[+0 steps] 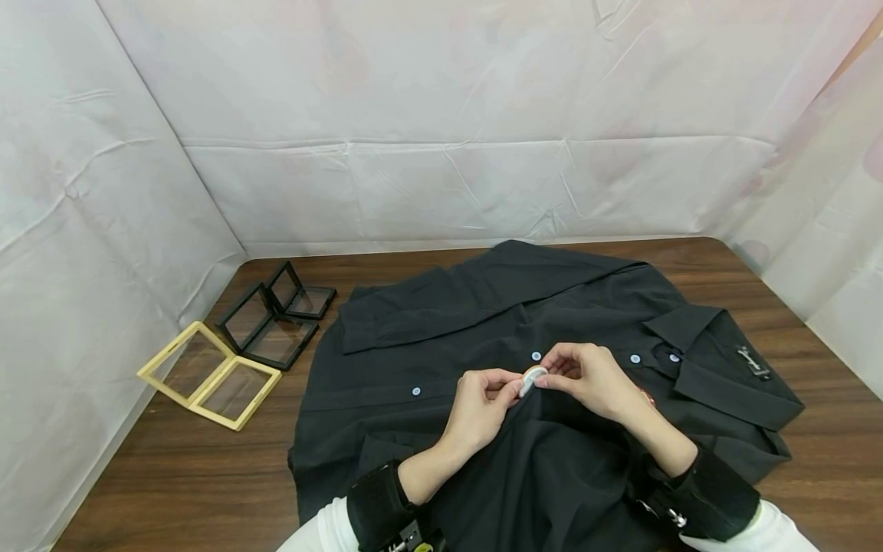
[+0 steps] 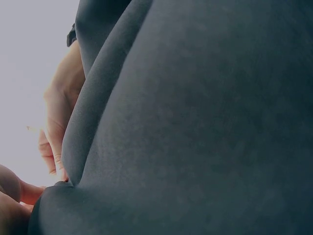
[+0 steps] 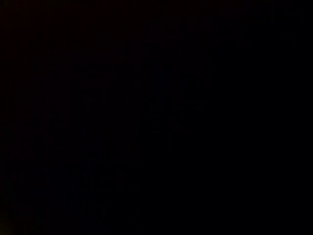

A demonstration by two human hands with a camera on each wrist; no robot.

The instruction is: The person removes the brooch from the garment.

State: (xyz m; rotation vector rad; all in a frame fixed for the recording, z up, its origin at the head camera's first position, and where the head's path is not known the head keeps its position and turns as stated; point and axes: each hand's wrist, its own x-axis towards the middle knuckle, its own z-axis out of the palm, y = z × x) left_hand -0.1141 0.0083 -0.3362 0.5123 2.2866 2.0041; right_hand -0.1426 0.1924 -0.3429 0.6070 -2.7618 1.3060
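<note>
A black button-up shirt (image 1: 455, 322) lies spread out, its front pulled up in the middle. My left hand (image 1: 483, 406) and my right hand (image 1: 586, 379) meet over it, pinching a small white rounded badge-like piece (image 1: 531, 379) together with the raised cloth. The piece's exact kind is hard to tell. In the left wrist view the shirt's cloth (image 2: 195, 117) fills most of the frame, gathered to a point at the fingertips, with the right hand (image 2: 61, 103) beyond a fold. The right wrist view is black.
A silver pin (image 1: 752, 362) sits on the collar. Part of a red item (image 1: 647, 396) shows beside the right wrist. At the left stand a yellow hinged frame (image 1: 217, 377) and black hinged frames (image 1: 276, 322) with clear panes. White cloth walls (image 1: 441, 184) surround the wooden table (image 1: 207, 468).
</note>
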